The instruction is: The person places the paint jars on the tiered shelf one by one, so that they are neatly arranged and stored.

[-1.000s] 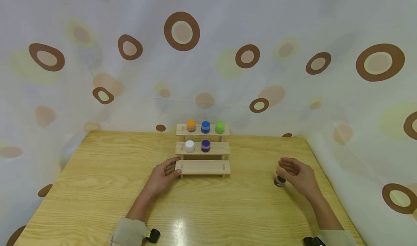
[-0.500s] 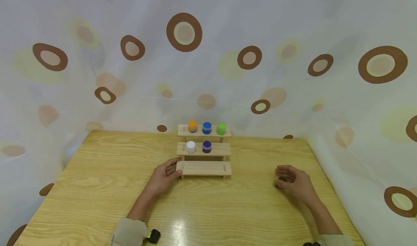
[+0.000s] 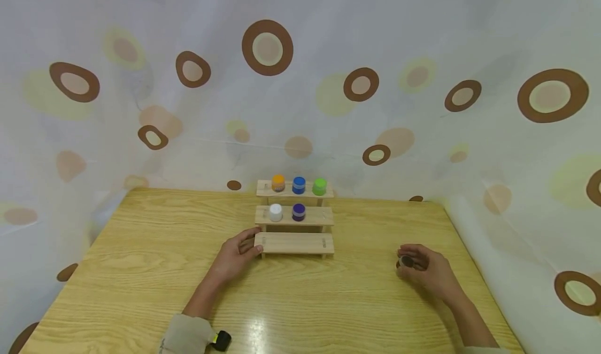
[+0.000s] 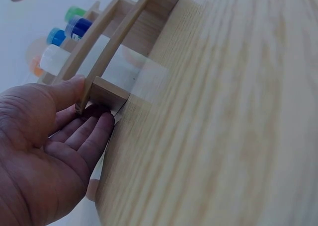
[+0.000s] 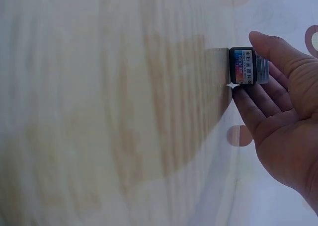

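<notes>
My left hand grips the left end of a three-step wooden display rack, thumb on the lowest board and fingers at its side and underneath. In the left wrist view the thumb presses the board's corner, fingers curled by the support. To the right, my right hand holds a small dark paint jar with a printed label and a clear lid band, thumb on one side and fingers on the other. The jar stands on the table, partly hidden by the fingers in the head view.
On the top board are an orange jar, a blue jar and a green jar. A white jar and a purple jar stand on the middle board. A patterned cloth hangs behind the wood-grain table.
My right hand has come down from above the dark jar and its fingers have moved in around it. The left hand keeps its grip on the rack. The head view has shifted slightly.
</notes>
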Demonstrator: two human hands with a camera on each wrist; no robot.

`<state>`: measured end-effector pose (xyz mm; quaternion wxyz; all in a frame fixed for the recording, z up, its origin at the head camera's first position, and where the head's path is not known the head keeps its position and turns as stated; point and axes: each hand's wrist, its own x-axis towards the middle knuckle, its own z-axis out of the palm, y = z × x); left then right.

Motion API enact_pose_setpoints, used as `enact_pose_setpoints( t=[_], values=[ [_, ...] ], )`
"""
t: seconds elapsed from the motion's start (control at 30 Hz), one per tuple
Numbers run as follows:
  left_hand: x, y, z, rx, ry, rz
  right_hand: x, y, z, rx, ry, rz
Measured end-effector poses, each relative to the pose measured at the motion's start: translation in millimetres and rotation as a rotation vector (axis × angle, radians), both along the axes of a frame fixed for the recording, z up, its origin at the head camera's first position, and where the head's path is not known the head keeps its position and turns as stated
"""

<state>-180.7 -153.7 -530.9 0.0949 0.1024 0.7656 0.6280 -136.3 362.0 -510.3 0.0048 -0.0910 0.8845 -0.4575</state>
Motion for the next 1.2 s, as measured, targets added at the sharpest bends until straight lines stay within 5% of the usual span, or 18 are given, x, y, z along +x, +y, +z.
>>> enact_pose_setpoints(
  t=[0.37,0.97,1.2],
  values=[
    [0.6,-2.6,-0.1,0.001,-0.004,-0.008,-7.2,-2.9,2.5,0.033,0.045,0.012],
    [-0.6,-2.5,-0.4,0.031,-0.005,-0.021,-43.5,-21.1,60.3,0.151,0.154,-0.007],
    [-1.0,-2.0,-0.7,0.040,-0.005,-0.024,-58.1,-44.6,72.1,0.116,0.142,0.029]
  ],
)
